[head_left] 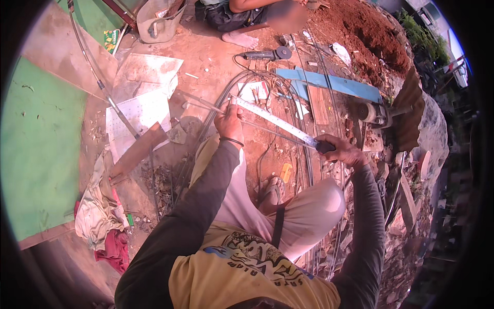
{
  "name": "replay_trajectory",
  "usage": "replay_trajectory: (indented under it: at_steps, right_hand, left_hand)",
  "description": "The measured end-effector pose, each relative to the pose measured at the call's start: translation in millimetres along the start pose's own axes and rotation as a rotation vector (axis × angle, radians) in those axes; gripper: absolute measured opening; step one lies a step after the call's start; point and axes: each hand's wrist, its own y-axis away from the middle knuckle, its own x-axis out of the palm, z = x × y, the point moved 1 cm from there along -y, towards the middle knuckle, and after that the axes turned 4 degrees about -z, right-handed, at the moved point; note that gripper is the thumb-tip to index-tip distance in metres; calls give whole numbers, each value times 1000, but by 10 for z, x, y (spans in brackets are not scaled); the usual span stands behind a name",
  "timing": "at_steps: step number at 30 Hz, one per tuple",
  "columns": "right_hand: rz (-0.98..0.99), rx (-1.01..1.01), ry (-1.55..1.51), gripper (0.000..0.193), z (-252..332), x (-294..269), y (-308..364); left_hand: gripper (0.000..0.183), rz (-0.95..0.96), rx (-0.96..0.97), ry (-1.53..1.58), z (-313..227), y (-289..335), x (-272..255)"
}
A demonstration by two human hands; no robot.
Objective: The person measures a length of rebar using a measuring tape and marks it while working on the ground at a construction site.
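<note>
My left hand point(229, 125) is closed, with fingers pinched at the far end of a silver-white measuring blade. This blade belongs to a try square point(275, 121), whose black handle sits in my closed right hand point(343, 152). The square slants down from left to right above my bent legs. Alongside the blade runs a thin metal rod point(267, 132), which passes through my left hand and reaches toward my right. Whether my right fingers also touch the rod, I cannot tell. Dark cables or rods point(218, 110) lie in loops on the ground beneath.
An angle grinder point(270, 53) lies ahead, near another person's bare foot point(240, 39). Blue boards point(334, 84) and another power tool point(374, 114) are at the right. White sheets point(139, 110), a wooden offcut point(138, 151) and crumpled cloth point(98, 203) lie left. A bucket point(158, 23) stands farther off.
</note>
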Motion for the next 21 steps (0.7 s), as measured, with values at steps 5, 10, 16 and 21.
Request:
replay_trajectory:
  at_steps: [5, 10, 16, 21]
  right_hand:
    - [-23, 158, -297, 58, -148, 6, 212]
    - [17, 77, -407, 60, 39, 125, -41]
    - [192, 40, -349, 56, 90, 125, -301]
    - [207, 44, -321, 55, 22, 132, -323]
  left_hand:
    - [35, 182, -68, 92, 120, -199, -146]
    - [70, 369, -115, 306, -80, -33, 20]
    - [71, 398, -89, 229, -101, 30, -71]
    - [73, 389, -69, 192, -223, 101, -45]
